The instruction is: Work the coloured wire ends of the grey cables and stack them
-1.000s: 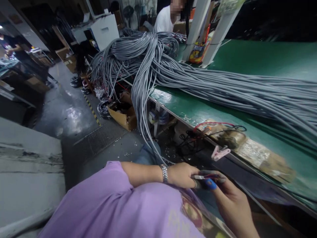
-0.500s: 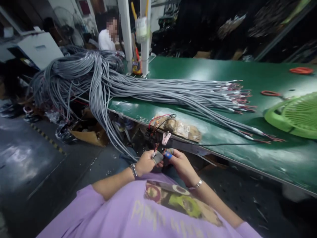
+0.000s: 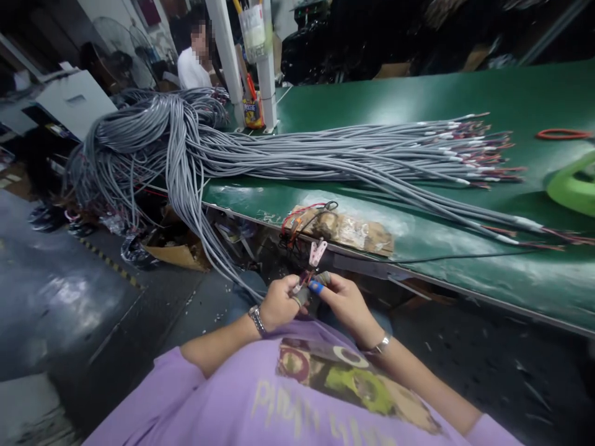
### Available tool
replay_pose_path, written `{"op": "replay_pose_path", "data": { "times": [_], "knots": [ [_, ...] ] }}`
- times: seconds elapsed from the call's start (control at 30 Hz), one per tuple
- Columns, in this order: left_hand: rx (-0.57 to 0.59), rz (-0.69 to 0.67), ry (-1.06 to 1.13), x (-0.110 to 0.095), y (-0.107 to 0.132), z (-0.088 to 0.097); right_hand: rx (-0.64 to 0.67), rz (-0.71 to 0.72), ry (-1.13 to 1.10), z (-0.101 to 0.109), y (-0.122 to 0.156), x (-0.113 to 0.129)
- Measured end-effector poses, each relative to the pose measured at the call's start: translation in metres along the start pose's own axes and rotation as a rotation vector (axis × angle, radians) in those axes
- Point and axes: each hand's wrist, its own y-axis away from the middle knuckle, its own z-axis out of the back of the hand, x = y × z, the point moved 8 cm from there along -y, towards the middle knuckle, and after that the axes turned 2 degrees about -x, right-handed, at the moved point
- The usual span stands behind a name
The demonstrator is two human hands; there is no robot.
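My left hand (image 3: 281, 301) is closed around the end of a grey cable, whose thin reddish wires (image 3: 305, 277) stick out past the fingers. Against it, my right hand (image 3: 341, 297), with blue tape on the thumb and a grey cover on a finger, pinches at those same wires. Just beyond the fingertips, at the bench edge, stands a pale pink clip (image 3: 317, 253). Several grey cables (image 3: 216, 254) hang from the bench edge down towards my left hand. A long bundle of grey cables (image 3: 325, 148) lies along the bench, its stripped ends to the right.
The green bench (image 3: 465, 272) crosses in front of me. A taped cardboard piece (image 3: 353, 232) lies at its edge beside black and red leads. At the right are a green fan (image 3: 574, 186) and orange-handled scissors (image 3: 562, 134). A co-worker (image 3: 194, 65) sits beyond a white post (image 3: 225, 56).
The view has shifted, so the bench things appear farther right or higher. Both hands stay together at the wire ends, with the fingers slightly rearranged.
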Motion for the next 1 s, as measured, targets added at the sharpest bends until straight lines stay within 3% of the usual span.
{"op": "replay_pose_path", "data": {
  "times": [0.23,0.43,0.6,0.83,0.9,1.0],
  "knots": [
    [-0.072,0.059,0.234,-0.007,-0.002,0.004,0.06,-0.062,-0.15,-0.013,0.004,0.004],
    [-0.051,0.085,0.14,-0.002,0.0,0.007,0.073,-0.001,0.02,-0.015,-0.002,0.01],
    [0.041,0.099,0.046,-0.002,0.001,0.001,0.211,-0.03,0.076,-0.026,-0.007,0.006],
    [0.204,0.226,0.003,0.007,0.001,-0.006,0.253,0.285,0.338,-0.024,-0.002,0.032],
    [0.18,0.198,0.03,0.008,0.0,-0.004,0.263,0.238,0.293,-0.023,-0.003,0.028],
    [0.095,0.13,0.094,0.005,0.001,0.001,0.21,0.053,0.095,-0.018,-0.008,0.006]
  ]
}}
